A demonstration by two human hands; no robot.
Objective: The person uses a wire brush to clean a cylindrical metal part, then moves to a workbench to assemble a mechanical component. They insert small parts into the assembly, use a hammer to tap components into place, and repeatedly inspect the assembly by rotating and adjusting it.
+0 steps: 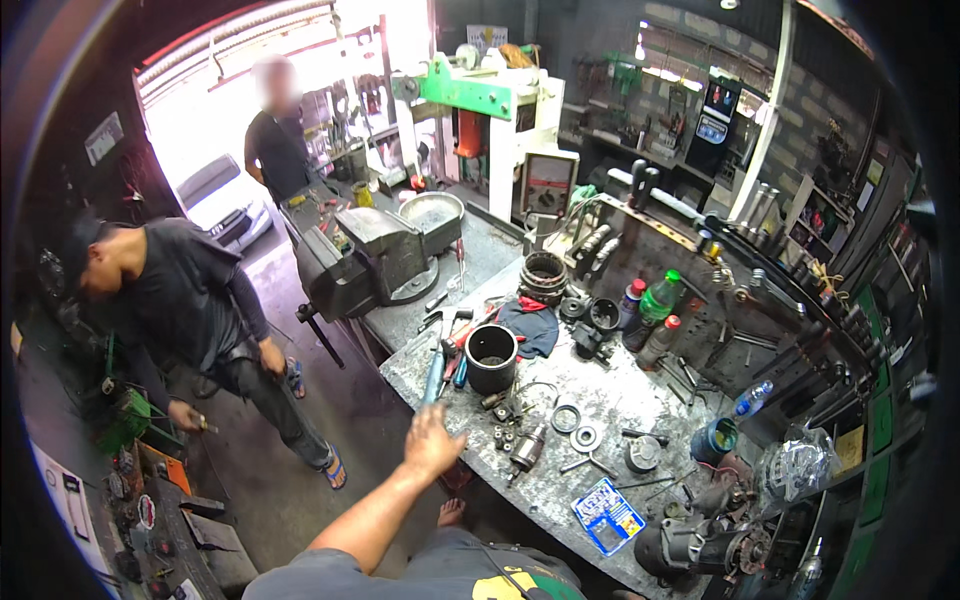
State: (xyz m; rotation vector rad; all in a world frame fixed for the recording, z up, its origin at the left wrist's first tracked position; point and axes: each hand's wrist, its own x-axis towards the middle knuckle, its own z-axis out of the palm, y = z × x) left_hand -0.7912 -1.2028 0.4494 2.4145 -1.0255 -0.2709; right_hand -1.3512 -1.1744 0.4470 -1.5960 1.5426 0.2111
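My left hand reaches over the near left edge of the metal workbench, thumb spread away from the fingers. Its fingertips are at the lower end of a blue-handled tool; whether they touch it I cannot tell. The tool lies beside a black hollow cylinder, with red-handled and blue-handled tools near it. To the right of the hand are small metal parts, a cylindrical metal part, and two rings, one of them a bearing-like ring. My right hand is out of view.
A large bench vise stands at the far left. Bottles line the bench's back. A blue card and a motor lie near right. One person bends at left; another stands behind.
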